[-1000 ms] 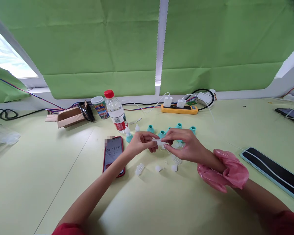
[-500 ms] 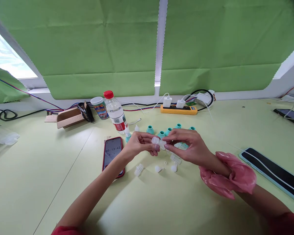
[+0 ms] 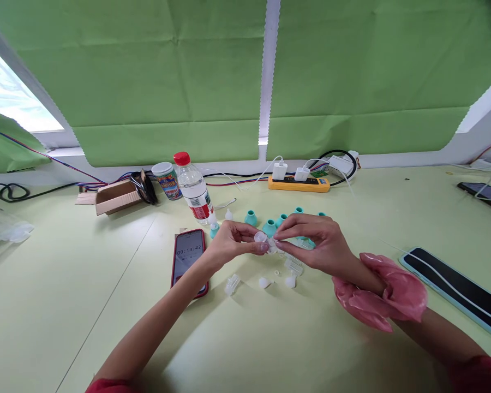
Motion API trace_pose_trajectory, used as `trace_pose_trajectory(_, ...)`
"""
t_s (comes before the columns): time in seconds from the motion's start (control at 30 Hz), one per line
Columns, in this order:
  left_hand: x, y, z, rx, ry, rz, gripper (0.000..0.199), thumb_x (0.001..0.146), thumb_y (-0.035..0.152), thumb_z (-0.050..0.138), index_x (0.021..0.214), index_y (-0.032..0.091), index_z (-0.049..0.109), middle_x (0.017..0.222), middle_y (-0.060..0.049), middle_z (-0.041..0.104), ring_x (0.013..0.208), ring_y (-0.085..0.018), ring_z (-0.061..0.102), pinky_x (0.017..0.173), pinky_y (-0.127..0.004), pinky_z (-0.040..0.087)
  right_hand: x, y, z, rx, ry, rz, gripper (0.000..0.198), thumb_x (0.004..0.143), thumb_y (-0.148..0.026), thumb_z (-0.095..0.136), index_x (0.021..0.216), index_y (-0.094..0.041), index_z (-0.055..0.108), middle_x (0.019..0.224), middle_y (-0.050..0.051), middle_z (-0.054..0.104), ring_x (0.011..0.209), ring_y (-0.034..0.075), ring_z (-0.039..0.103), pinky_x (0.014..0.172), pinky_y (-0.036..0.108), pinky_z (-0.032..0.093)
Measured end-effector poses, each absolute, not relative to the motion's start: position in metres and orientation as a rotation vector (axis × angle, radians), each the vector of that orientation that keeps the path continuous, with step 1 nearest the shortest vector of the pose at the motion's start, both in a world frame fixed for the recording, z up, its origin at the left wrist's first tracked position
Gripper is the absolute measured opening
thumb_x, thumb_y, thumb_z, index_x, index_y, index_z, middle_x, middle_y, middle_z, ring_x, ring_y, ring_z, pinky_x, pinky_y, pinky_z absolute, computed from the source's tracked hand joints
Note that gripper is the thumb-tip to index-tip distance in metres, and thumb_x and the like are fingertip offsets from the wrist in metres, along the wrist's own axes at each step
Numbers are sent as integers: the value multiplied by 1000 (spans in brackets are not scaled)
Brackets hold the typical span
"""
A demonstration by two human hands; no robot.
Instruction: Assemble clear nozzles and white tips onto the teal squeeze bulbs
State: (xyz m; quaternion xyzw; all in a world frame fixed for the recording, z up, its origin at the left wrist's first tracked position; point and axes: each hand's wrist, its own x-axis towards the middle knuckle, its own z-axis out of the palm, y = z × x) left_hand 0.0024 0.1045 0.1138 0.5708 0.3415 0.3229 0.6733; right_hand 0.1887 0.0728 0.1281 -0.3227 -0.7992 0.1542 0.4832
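Holding a small translucent plastic part (image 3: 261, 237) just above the pale green surface (image 3: 245, 338), at the middle of the scene. Gripping its left end with the left hand (image 3: 233, 241), thumb on the near side and fingers curled on the far side. Pinching at its right end with the right hand (image 3: 313, 237), thumb and forefinger drawn together. Too small to tell whether one piece or two. Judging by both sets of fingertips meeting there, apparently engaged in a fitting or adjusting step. Calling next, by the look of it, for a steady left-hand hold and a light, well-aligned push or turn from the right fingertips, without letting anything so small slip. Working among loose clear pieces (image 3: 232, 284) and a tiny ring (image 3: 277, 272) on the near side, with teal cone-shaped pieces (image 3: 251, 218) standing just beyond and a red-cased phone (image 3: 189, 259) to the left.
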Motion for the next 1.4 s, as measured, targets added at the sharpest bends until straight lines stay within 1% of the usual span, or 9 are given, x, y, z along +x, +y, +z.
trace_pose_trajectory(0.1, 3, 104, 114, 1268, 771, 736, 31, 51, 23, 76, 76, 8, 67, 67, -7, 68, 64, -17, 64, 68, -30, 54, 188, 72, 128, -754, -1978, 341, 7, 71, -16, 61, 72, -21, 66, 69, 1, 64, 61, 10, 59, 55, 22, 50)
trace_pose_trajectory(0.2, 3, 104, 115, 1269, 751, 752, 30, 52, 23, 76, 75, 8, 66, 67, -6, 68, 64, -17, 64, 66, -30, 54, 188, 72, 127, -732, -1988, 240, 6, 71, -15, 61, 72, -20, 65, 70, 2, 65, 62, 11, 61, 56, 22, 52)
trace_pose_trajectory(0.3, 2, 105, 114, 1274, 733, 755, 28, 54, 24, 75, 75, 8, 66, 68, -7, 69, 63, -17, 64, 65, -29, 54, 189, 71, 124, -676, -2022, 18, 9, 72, -13, 59, 72, -20, 64, 72, 1, 67, 66, 12, 63, 59, 23, 55)
trace_pose_trajectory(0.47, 2, 106, 110, 1233, 737, 768, 27, 57, 27, 74, 74, 8, 66, 68, -7, 68, 61, -15, 64, 66, -29, 54, 192, 70, 120, -540, -2163, -454, 17, 75, -7, 54, 82, -19, 62, 81, 3, 69, 78, 15, 64, 75, 29, 56)
trace_pose_trajectory(0.6, 3, 105, 110, 1205, 741, 769, 27, 56, 26, 75, 73, 8, 66, 68, -7, 68, 59, -15, 63, 65, -29, 54, 194, 67, 121, -511, -2227, -635, 18, 75, -4, 54, 86, -16, 62, 81, 6, 69, 83, 18, 63, 77, 33, 56)
trace_pose_trajectory(0.77, 4, 103, 113, 1167, 738, 770, 23, 57, 25, 74, 70, 7, 65, 64, -6, 67, 59, -15, 64, 64, -27, 54, 193, 62, 122, -535, -2268, -715, 14, 74, -2, 54, 80, -10, 63, 83, 11, 69, 85, 22, 63, 77, 35, 55)
trace_pose_trajectory(0.97, 6, 101, 115, 1125, 746, 750, 21, 59, 24, 73, 67, 7, 65, 62, -6, 68, 56, -13, 63, 59, -22, 53, 190, 57, 126, -607, -2274, -730, 17, 76, -1, 50, 76, -11, 64, 83, 11, 69, 87, 24, 63, 76, 38, 55)
trace_pose_trajectory(1.2, 6, 101, 115, 1100, 763, 718, 22, 60, 25, 72, 68, 7, 65, 62, -7, 68, 58, -13, 64, 59, -21, 53, 190, 63, 126, -579, -2256, -700, 15, 74, -2, 53, 71, -13, 63, 77, 8, 69, 78, 19, 65, 75, 31, 56)
trace_pose_trajectory(1.4, 6, 99, 117, 1097, 760, 710, 22, 60, 26, 72, 68, 7, 64, 62, -6, 67, 57, -13, 64, 58, -20, 52, 189, 61, 127, -571, -2228, -689, 13, 74, -1, 53, 69, -9, 63, 75, 9, 69, 75, 19, 65, 73, 33, 57)
